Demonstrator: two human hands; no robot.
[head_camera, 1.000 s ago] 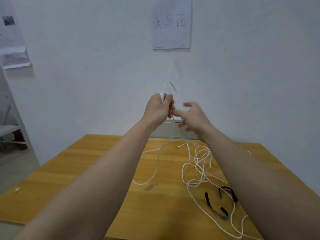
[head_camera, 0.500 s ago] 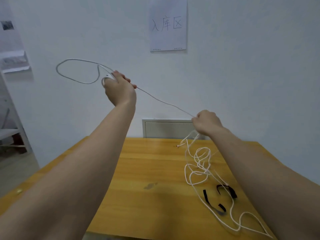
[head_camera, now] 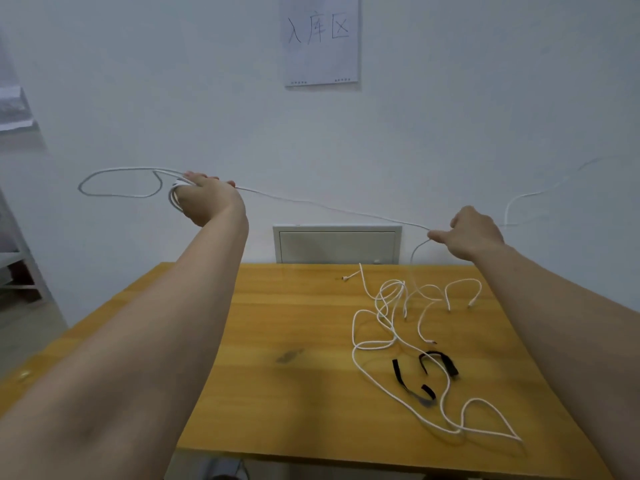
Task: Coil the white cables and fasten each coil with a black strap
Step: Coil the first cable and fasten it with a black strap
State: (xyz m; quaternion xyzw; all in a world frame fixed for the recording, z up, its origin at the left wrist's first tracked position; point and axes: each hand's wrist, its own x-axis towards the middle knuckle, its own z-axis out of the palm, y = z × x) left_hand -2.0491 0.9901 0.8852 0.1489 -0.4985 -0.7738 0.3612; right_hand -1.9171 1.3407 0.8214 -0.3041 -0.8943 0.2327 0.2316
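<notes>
Two black straps (head_camera: 439,362) lie loose on the near right of the wooden counter (head_camera: 242,375). Around them a tangle of white cables (head_camera: 381,306) spreads toward the far right corner. Above the far edge both arms are raised. The left grip (head_camera: 204,199) is closed round a few small turns of one cable (head_camera: 332,207), and a larger loop (head_camera: 117,194) juts out to its left. The right grip (head_camera: 474,233), well apart from it with fingers curled, pinches the same cable farther along, so the line runs taut between them. One strand (head_camera: 414,258) drops from the right grip toward the tangle, and another length (head_camera: 533,195) trails off to the right. A pale panel (head_camera: 337,244) and a paper sign (head_camera: 320,39) hang on the wall (head_camera: 485,98) behind. The coiling of a first cable appears to be under way, with no strap fastened yet. The next move likely calls for bringing the right grip across to lay a fresh turn into the left. The turns must be kept even before a strap is picked up.
</notes>
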